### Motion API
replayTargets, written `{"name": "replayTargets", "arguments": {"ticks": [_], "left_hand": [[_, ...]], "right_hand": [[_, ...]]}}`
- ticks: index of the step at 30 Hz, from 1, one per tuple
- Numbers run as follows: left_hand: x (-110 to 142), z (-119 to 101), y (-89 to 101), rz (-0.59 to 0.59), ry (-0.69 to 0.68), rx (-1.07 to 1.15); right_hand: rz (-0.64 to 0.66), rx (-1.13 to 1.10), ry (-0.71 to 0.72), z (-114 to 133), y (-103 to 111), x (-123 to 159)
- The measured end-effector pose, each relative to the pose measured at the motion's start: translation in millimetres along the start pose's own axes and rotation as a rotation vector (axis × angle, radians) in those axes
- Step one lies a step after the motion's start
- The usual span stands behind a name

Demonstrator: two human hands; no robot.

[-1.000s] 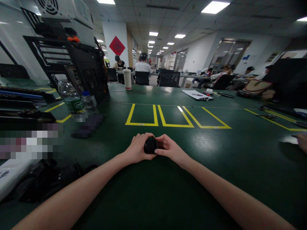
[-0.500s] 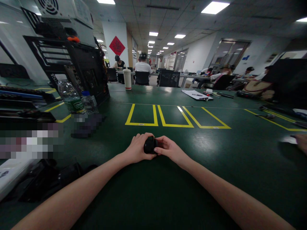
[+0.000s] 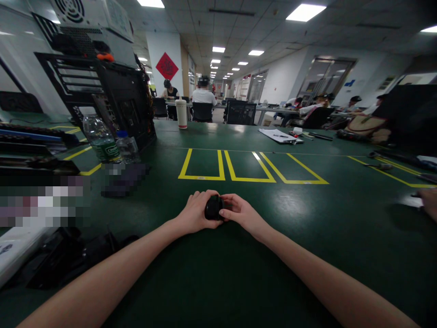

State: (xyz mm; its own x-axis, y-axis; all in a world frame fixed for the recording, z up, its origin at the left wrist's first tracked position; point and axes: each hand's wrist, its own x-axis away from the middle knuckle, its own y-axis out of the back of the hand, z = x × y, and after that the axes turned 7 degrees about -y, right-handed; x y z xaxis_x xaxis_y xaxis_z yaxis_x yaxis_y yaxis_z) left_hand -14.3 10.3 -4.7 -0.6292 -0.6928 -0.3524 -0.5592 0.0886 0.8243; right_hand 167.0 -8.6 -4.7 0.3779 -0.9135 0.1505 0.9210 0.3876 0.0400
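Observation:
A small, glossy black rounded object (image 3: 212,208) is between my two hands, low over the green table (image 3: 218,273); its exact kind I cannot make out. My left hand (image 3: 197,212) wraps round its left side, thumb at the near edge and fingers over the far edge. On the right side, my right hand (image 3: 241,212) pinches it between thumb and fingertips. The fingers hide part of the object. Just beyond the hands, yellow tape outlines (image 3: 202,177) mark the tabletop.
At left stand a black computer case (image 3: 126,100), a labelled water bottle (image 3: 100,141) and a smaller blue-capped bottle (image 3: 127,148). A white tumbler (image 3: 181,114) and a clipboard (image 3: 280,135) lie farther back. Another person's hand (image 3: 429,201) is at the right edge.
My hands and the black object stay almost in place, with only slight finger shifts. The other person's hand at the right edge moves slightly.

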Motion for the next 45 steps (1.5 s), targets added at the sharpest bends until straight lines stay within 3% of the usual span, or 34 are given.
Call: {"name": "replayTargets", "arguments": {"ticks": [7,13,20,25,37,45], "left_hand": [[0,1,0.7,0.009,0.005,-0.001],[0,0,-0.1,0.003,-0.001,-0.019],[-1,0,-0.2,0.006,0.003,-0.034],[-1,-1,0.8,0.004,0.011,-0.011],[-1,-11,11.5,0.058,0.031,0.048],[0,-10,10.2,0.054,0.032,0.037]], "right_hand": [[0.087,-0.039,0.033,5,3,4],[-0.004,-0.020,0.013,2,0,2],[0.023,-0.083,0.021,-3,5,0],[-0.076,-0.059,0.002,-2,4,1],[-0.067,0.089,-0.055,5,-4,-5],[-0.177,0.079,0.090,-2,-11,0]]}}
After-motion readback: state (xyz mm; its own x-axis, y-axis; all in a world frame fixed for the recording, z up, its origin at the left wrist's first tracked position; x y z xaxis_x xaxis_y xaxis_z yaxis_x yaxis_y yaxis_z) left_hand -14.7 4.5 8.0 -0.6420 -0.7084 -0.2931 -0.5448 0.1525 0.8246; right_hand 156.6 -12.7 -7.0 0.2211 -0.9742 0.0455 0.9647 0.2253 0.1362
